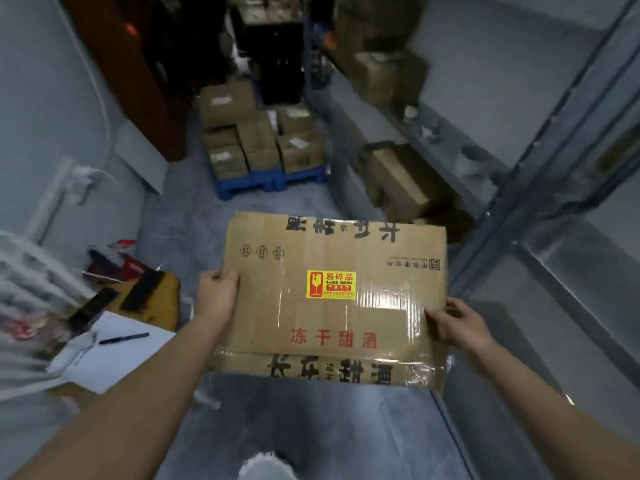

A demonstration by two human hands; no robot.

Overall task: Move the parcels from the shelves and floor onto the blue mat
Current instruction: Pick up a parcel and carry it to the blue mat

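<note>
A large flat cardboard parcel with a yellow fragile sticker and red print is carried in front of me above the floor. My left hand grips its left edge, fingers curled over the rim. My right hand grips its right edge near the taped corner. Ahead on the floor lies the blue mat, a low plastic pallet, with several stacked brown parcels on it. More parcels sit on the low shelf to the right, and others on a higher shelf farther back.
A grey metal shelving unit runs along the right side. At the left are a yellow box, white paper with a blue pen, and red items. A dark cabinet stands behind the mat. A narrow floor aisle leads to the mat.
</note>
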